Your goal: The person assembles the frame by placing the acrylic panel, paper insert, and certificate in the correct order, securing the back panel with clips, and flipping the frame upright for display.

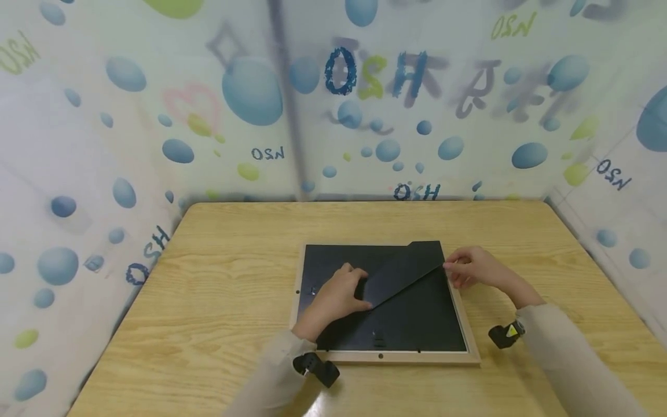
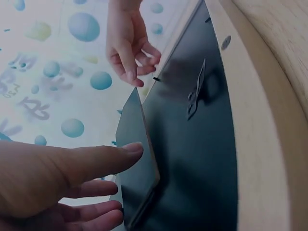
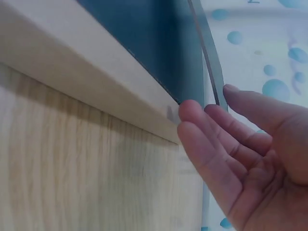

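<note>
A picture frame [image 1: 388,357] with a pale wooden border lies face down, its black backboard [image 1: 422,318] up. A flat black easel stand [image 1: 403,269] slants across the backboard, one long edge lifted off it. At the stand's upper right corner, my right hand [image 1: 476,266] pinches the edge between thumb and fingertips [image 3: 224,103]. My left hand [image 1: 336,295] reaches over the backboard's left part and holds the stand's lower end, thumb [image 2: 122,154] against one side, fingers at the other. The left hand and forearm hide part of the backboard.
The frame rests on a light wood table [image 1: 234,278]. A small metal hanger [image 2: 195,94] is fixed to the backboard near the border, and another hanger [image 1: 314,291] shows beside my left hand. Patterned curtains [image 1: 365,133] enclose the table's back and sides.
</note>
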### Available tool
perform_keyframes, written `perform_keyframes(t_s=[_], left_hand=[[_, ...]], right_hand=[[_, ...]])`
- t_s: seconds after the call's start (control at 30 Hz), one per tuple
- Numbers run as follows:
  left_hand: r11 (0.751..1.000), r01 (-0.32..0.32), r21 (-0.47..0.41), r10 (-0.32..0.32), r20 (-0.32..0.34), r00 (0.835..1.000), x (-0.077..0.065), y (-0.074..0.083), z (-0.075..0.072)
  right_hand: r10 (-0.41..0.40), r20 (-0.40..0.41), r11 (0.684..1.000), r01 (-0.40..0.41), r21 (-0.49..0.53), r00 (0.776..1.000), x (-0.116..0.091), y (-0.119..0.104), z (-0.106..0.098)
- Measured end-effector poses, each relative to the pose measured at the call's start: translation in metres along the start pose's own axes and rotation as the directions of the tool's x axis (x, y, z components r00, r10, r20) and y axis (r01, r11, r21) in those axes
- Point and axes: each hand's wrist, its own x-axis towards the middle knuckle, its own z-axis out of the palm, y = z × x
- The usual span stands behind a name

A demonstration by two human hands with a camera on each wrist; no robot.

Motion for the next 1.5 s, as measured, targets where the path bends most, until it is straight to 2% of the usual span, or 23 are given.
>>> perform_keyframes(t_s=[0.2, 0.43, 0.57, 0.77, 1.03, 1.37, 1.5], left_hand=[[1.000, -0.002, 0.026, 0.001, 0.016, 1.000, 0.001, 0.006, 0.003], [0.998, -0.022, 0.059, 0.023, -0.020, 1.000, 0.003, 0.004, 0.006], [0.999, -0.035, 0.036, 0.037, -0.040, 0.999, 0.002, 0.003, 0.005], [0.998, -0.053, -0.032, 0.051, -0.069, 0.996, -0.001, 0.000, 0.005], [0.987, -0.118, -0.107, 0.105, -0.120, 0.987, -0.007, -0.006, 0.005], [0.968, -0.150, -0.200, 0.118, -0.163, 0.980, -0.011, -0.009, 0.005], [0.959, -0.158, -0.234, 0.118, -0.175, 0.977, -0.012, -0.010, 0.004]], right_hand=[[0.017, -0.013, 1.000, -0.018, -0.018, 1.000, 0.006, -0.005, 0.000], [0.019, -0.029, 0.997, -0.021, -0.071, 0.999, 0.010, -0.009, 0.001], [-0.006, -0.036, 0.997, 0.003, -0.083, 0.999, 0.008, -0.013, -0.001], [-0.055, -0.114, 0.995, 0.045, -0.093, 0.992, 0.000, -0.023, -0.003], [-0.175, -0.215, 0.978, 0.146, -0.146, 0.961, -0.014, -0.048, 0.001], [-0.280, -0.281, 0.950, 0.223, -0.218, 0.918, -0.029, -0.081, 0.011], [-0.339, -0.289, 0.932, 0.277, -0.234, 0.896, -0.034, -0.092, 0.017]])
